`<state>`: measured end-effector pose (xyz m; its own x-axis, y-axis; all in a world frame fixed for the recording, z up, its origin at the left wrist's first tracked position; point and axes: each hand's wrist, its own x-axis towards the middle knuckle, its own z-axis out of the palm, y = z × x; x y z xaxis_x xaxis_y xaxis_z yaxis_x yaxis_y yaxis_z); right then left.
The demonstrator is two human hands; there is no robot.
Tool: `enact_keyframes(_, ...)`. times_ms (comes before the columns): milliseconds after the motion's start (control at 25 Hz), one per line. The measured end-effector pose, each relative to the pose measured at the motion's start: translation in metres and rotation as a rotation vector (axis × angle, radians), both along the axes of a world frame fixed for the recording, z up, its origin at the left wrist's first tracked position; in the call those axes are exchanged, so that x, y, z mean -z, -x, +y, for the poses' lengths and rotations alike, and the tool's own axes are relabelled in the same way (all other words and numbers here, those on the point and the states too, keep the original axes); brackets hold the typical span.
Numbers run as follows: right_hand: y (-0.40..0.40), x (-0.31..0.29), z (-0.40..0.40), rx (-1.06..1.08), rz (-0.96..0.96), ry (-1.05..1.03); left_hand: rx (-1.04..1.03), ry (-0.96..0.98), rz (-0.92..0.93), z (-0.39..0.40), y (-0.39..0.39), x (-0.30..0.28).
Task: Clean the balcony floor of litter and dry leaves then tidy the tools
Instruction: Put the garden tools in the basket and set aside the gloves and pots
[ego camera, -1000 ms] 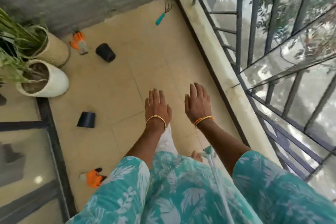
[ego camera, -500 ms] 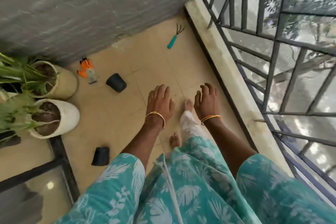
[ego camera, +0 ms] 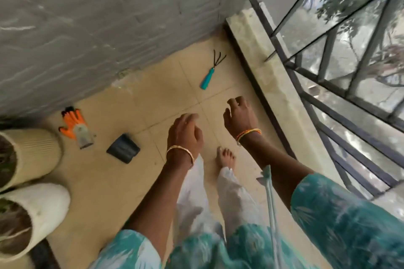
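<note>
both hands hang empty, fingers loosely curled, left hand (ego camera: 185, 135) beside right hand (ego camera: 239, 116). the teal-handled, black three-pronged hand rake (ego camera: 210, 72) lies on the beige tiled floor (ego camera: 105, 181) ahead. i judge it light and rigid; i'd grab the handle, away from the prongs.

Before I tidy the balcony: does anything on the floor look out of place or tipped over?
Yes. A small black pot lies on its side on the tiles. A single orange glove lies near the wall, and a teal hand rake lies loose by the ledge. Both hands hold nothing.
</note>
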<state>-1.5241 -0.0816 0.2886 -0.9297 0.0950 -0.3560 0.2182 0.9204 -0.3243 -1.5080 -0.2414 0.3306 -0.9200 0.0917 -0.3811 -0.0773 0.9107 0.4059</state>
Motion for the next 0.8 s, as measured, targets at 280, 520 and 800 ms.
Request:
enact_keyframes(280,0.103,0.197,-0.021,0.139,-0.152,0.068,-0.022,-0.049,-0.093,-0.017,0.122,0.201)
enact_keyframes(520,0.168,0.330,-0.039,0.517,-0.241,0.282,-0.071,-0.199,-0.133,0.013,0.198,0.326)
enact_keyframes(800,0.192,0.396,-0.024,0.627,-0.237,0.340,-0.115,-0.178,-0.229,0.049,0.244,0.394)
